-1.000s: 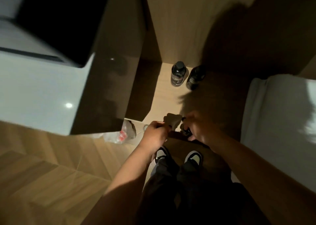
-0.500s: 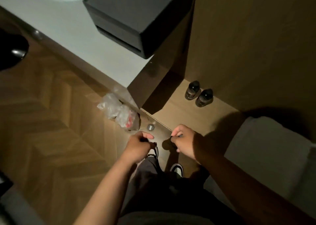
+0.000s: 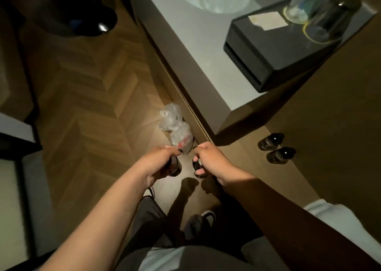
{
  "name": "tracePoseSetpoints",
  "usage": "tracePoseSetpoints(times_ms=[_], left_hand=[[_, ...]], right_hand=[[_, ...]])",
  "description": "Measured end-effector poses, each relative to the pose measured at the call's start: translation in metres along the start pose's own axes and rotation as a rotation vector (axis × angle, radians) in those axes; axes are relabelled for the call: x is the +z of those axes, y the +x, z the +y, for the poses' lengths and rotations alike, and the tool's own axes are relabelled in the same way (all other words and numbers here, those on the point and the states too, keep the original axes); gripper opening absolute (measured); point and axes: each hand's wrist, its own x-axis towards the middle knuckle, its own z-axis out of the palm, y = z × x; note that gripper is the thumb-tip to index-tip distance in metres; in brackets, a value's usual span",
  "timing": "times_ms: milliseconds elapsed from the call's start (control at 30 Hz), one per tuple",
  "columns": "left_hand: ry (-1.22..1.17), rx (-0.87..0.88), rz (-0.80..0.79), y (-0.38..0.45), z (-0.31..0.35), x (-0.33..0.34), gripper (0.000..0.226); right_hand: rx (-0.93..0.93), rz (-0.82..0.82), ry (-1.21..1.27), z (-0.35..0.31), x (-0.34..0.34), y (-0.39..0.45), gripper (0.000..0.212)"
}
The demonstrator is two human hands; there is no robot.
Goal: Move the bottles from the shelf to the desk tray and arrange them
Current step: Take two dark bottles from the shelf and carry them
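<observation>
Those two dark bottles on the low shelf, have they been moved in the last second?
No. The two dark bottles stand side by side on the shelf beside the desk's end panel, as before; only the camera swung.

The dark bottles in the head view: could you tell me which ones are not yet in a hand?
The two dark bottles standing side by side on the low shelf right of the desk; the other two are gripped, one by each hand.

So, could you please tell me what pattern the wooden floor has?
A herringbone pattern in brown wood floor, clearest in the head view.
</observation>
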Motion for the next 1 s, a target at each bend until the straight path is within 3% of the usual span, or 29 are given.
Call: tracePoseSetpoints(times_ms=[233,333,433,500,600,800,1000], left_hand=[[-0.062,-0.008,-0.017,0.029,0.032,-0.11,0.007],[-0.079,0.01,0.022,0.04,0.044,-0.158,0.022],[-0.085,0.05,0.077,0.05,0.056,-0.202,0.03],[-0.071,0.082,0.095,0.058,0.066,-0.232,0.035],[-0.065,0.091,0.155,0.074,0.083,-0.279,0.037],[0.002,0.185,0.325,0.123,0.119,-0.348,0.041],[-0.068,0.216,0.409,0.179,0.184,-0.4,0.044]], right_hand=[[0.017,0.017,-0.043,-0.069,0.083,0.054,0.025],[0.076,-0.006,0.002,-0.103,0.121,0.076,0.032],[0.024,0.043,-0.083,-0.136,0.157,0.1,0.011],[-0.013,0.025,-0.138,-0.16,0.177,0.116,0.021],[-0.011,0.004,-0.033,-0.202,0.203,0.141,0.024],[-0.321,-0.214,-0.269,-0.275,0.24,0.19,0.033],[-0.438,-0.245,-0.398,-0.366,0.255,0.272,0.044]])
